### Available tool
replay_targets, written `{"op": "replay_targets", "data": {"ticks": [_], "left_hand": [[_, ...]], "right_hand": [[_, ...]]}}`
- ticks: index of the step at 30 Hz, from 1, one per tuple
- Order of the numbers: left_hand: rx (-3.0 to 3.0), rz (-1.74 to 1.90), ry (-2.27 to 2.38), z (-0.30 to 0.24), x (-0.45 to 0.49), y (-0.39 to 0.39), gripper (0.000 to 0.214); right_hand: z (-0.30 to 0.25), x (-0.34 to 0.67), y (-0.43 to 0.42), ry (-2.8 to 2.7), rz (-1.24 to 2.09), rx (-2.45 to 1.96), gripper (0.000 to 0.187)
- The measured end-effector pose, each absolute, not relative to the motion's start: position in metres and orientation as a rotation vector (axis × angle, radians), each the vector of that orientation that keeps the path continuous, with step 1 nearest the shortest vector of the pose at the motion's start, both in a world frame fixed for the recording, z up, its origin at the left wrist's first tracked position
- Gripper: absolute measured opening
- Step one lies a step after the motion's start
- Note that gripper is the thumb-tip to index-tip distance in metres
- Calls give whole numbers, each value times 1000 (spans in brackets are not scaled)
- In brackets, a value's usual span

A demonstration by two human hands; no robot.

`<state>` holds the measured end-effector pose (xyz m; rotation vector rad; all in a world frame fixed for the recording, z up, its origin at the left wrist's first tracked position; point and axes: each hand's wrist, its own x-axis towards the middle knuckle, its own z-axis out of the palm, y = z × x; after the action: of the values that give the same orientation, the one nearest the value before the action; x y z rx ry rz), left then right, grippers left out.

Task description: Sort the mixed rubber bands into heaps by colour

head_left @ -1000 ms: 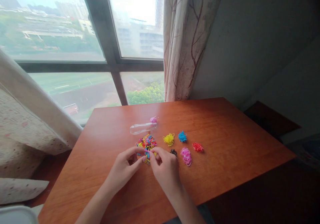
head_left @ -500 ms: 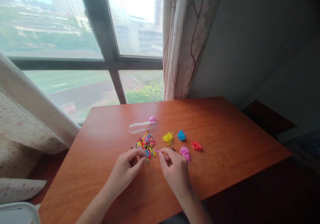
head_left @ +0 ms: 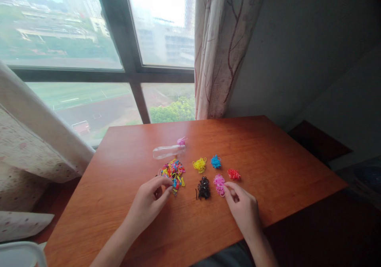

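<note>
My left hand [head_left: 153, 197] is at the near-left edge of a mixed pile of coloured rubber bands [head_left: 176, 167]. Its thumb and index finger are pinched, and what lies between the tips is too small to make out. At the right side of a pink rubber band pile [head_left: 218, 184], my right hand [head_left: 242, 203] has its thumb and forefinger closed on a pink rubber band that is mostly hidden. Black rubber bands [head_left: 204, 188] lie between the two hands. Yellow [head_left: 199, 164], blue [head_left: 216, 161] and red [head_left: 234, 174] rubber band piles sit behind and to the right.
A clear plastic bottle [head_left: 166, 151] lies on its side behind the mixed pile, with a pink cap-like piece [head_left: 181, 140] by its neck. The wooden table [head_left: 119, 171] stands against a window, with curtains [head_left: 214, 52] at both sides.
My right hand has moved right, carrying a pink rubber band from the mixed pile to the pink pile. That uncovers the black pile. The left hand has barely moved.
</note>
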<state>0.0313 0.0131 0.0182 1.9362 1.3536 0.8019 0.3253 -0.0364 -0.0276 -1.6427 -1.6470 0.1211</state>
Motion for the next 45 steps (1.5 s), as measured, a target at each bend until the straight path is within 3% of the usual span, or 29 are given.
{"op": "replay_targets", "data": {"ticks": [15,25,36,40,45], "left_hand": [[2098,765,1381,24,45,17,17],[2508,385,1333,59,130,65,17],[2620,60,1261,45,183,127,17],[2623,-42,1249,36,193,138,34],[2611,-51,1240,35,201,141,35]], "right_hand": [[-27,305,-38,-1586,163,-1561,22],[-17,263,-47,-1760,333,-1325,24],[-13,265,-46,-1665,481,-1381,22],[-12,264,-45,-1666,475,-1385,22],[-14,265,-45,-1667,460,-1375,22]]}}
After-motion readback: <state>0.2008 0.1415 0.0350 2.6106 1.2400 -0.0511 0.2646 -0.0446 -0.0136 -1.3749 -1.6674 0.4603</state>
